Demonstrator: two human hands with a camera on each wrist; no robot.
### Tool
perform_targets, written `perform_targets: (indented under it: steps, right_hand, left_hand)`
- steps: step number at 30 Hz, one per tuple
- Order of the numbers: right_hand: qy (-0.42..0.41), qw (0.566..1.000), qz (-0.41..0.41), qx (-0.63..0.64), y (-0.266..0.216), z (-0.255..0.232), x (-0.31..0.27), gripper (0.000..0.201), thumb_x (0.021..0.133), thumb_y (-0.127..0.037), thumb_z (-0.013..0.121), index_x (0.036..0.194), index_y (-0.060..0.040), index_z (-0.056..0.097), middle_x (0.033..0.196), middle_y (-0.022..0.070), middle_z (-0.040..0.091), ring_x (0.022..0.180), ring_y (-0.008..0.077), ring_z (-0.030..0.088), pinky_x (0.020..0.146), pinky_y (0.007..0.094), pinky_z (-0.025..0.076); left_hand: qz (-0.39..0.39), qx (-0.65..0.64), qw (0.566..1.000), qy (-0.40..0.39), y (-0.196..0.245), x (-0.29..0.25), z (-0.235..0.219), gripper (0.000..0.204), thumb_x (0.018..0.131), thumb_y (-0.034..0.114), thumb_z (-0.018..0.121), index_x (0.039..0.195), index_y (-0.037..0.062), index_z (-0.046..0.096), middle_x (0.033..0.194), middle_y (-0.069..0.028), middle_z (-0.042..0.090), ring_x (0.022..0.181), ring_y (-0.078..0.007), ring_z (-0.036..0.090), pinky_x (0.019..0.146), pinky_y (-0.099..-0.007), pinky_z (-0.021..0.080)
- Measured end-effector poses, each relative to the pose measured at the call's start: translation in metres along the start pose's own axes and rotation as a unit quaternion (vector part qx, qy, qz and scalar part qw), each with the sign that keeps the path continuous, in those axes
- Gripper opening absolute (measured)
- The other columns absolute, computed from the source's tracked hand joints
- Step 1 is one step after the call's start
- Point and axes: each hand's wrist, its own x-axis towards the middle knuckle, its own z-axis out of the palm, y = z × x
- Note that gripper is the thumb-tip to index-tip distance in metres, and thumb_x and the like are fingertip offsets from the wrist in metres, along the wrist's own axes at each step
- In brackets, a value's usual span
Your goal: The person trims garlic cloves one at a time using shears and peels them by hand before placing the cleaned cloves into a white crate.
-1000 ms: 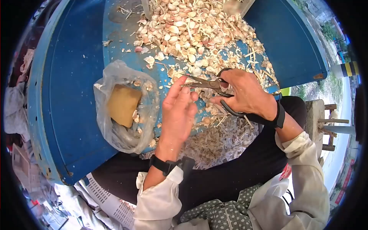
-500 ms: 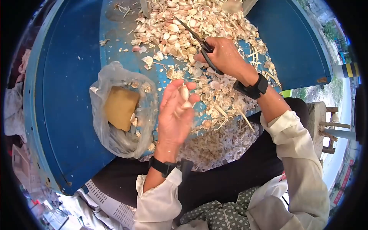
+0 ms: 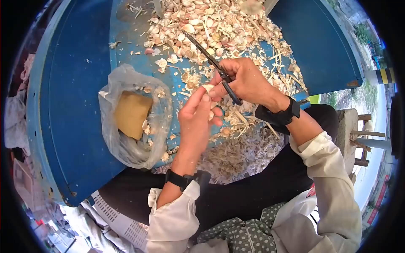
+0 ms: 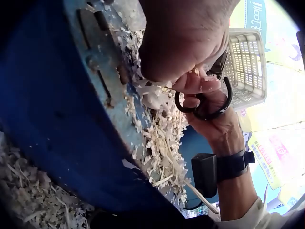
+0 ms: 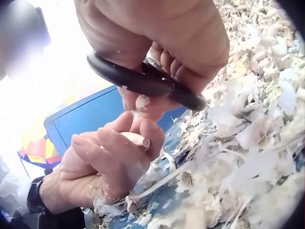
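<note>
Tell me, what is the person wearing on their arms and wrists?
Both arms wear loose cream-white cloth sleeves, gathered at the cuffs. Each wrist carries a black strap holding a small black box: one on the left wrist, one on the right wrist. The hands are bare, with no gloves or rings visible.

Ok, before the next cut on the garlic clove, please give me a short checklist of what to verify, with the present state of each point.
1. Left hand pinches the garlic clove at its fingertips: ok.
2. Right hand grips the scissors by the black handles: ok.
3. Blades pointing away from the left fingers, toward the garlic pile: ok.
4. Blades open or closed: cannot tell.
5. Which end of the clove faces the scissors: cannot tell.
6. Plastic bag apart from both hands: ok.
</note>
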Motion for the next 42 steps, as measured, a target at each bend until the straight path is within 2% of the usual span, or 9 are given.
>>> perform_targets:
  steps: [9,17,25,27,29,31,34,39,42]
  right_hand:
    - [-0.036,0.99,-0.09,-0.105,0.0,-0.006,-0.022,0.023,0.07,-0.012,0.081,0.077,-0.0014,0.062,0.06,-0.0034,0.051,0.058,0.0055,0.044,0.049,0.0251,0.033]
    - [0.023,0.89,-0.138,-0.434,-0.013,-0.025,-0.056,0.051,0.068,-0.042,0.079,0.07,-0.0004,0.051,0.057,0.0134,0.051,0.055,0.0322,0.052,0.053,0.0392,0.042]
    - [-0.063,0.914,-0.053,-0.398,-0.012,-0.025,-0.055,0.048,0.072,-0.042,0.077,0.063,0.0002,0.055,0.053,0.0129,0.054,0.048,0.0315,0.05,0.047,0.038,0.04]
    - [-0.134,0.965,0.031,-0.223,-0.009,-0.025,-0.052,0.049,0.074,-0.039,0.077,0.059,0.0009,0.054,0.051,0.0143,0.053,0.045,0.03,0.048,0.045,0.0373,0.039]
    - [-0.125,0.961,0.013,-0.246,-0.011,-0.028,-0.037,0.046,0.074,-0.036,0.077,0.062,0.002,0.055,0.054,0.0165,0.054,0.047,0.0303,0.048,0.047,0.0369,0.04]
    - [0.088,0.933,-0.08,-0.34,0.0,-0.035,-0.013,0.035,0.074,-0.028,0.076,0.068,0.0011,0.057,0.057,0.0184,0.056,0.05,0.0336,0.053,0.049,0.0377,0.042]
    - [0.226,0.842,-0.129,-0.472,0.018,-0.057,0.033,0.013,0.074,-0.014,0.067,0.079,-0.0033,0.061,0.069,0.0184,0.061,0.066,0.0383,0.061,0.059,0.0432,0.047]
    - [0.182,0.849,-0.167,-0.467,0.036,-0.068,0.061,0.021,0.074,-0.013,0.07,0.08,-0.0005,0.054,0.07,0.0202,0.057,0.063,0.0389,0.053,0.057,0.0428,0.042]
    - [0.181,0.891,-0.118,-0.399,0.028,-0.068,0.051,0.024,0.078,-0.014,0.07,0.078,0.0008,0.052,0.065,0.0167,0.053,0.057,0.0309,0.041,0.056,0.037,0.04]
  left_hand:
    - [-0.02,0.033,0.997,-0.064,0.018,-0.007,0.004,0.037,0.092,0.022,0.06,0.124,0.0052,0.052,0.086,-0.0028,0.058,0.064,-0.0081,0.055,0.047,-0.0194,0.04]
    - [0.022,-0.027,0.998,-0.043,0.02,-0.006,0.0,0.026,0.096,0.02,0.055,0.116,0.0023,0.055,0.089,-0.0021,0.055,0.059,-0.0058,0.048,0.041,-0.0152,0.033]
    - [0.047,0.06,0.993,-0.087,0.027,-0.011,-0.007,0.026,0.096,0.019,0.055,0.114,0.0013,0.055,0.093,-0.0047,0.056,0.06,-0.0068,0.048,0.039,-0.0146,0.032]
    - [0.052,0.047,0.993,-0.095,0.025,-0.01,-0.006,0.026,0.096,0.019,0.054,0.114,0.0014,0.055,0.092,-0.0048,0.055,0.06,-0.007,0.048,0.039,-0.0144,0.032]
    - [0.061,0.031,0.992,-0.102,0.021,-0.006,-0.006,0.026,0.097,0.02,0.053,0.115,0.0015,0.054,0.091,-0.0049,0.055,0.059,-0.0072,0.048,0.039,-0.0142,0.032]
    - [0.046,-0.115,0.986,-0.107,0.018,0.0,-0.01,0.026,0.097,0.022,0.051,0.116,0.0036,0.053,0.091,-0.0056,0.053,0.061,-0.0083,0.049,0.039,-0.0142,0.033]
    - [0.006,-0.192,0.977,-0.09,0.015,-0.001,-0.009,0.017,0.096,0.019,0.054,0.106,0.0056,0.056,0.087,-0.0028,0.056,0.073,-0.0084,0.049,0.064,-0.0222,0.042]
    - [-0.053,-0.173,0.982,-0.061,0.014,0.003,-0.006,0.029,0.101,0.035,0.041,0.094,0.0079,0.051,0.089,-0.0064,0.051,0.072,-0.0151,0.056,0.035,-0.015,0.034]
    - [-0.081,-0.224,0.97,-0.037,0.01,0.004,-0.008,0.027,0.098,0.033,0.047,0.088,0.0087,0.054,0.081,-0.0016,0.054,0.074,-0.0159,0.063,0.038,-0.0181,0.031]
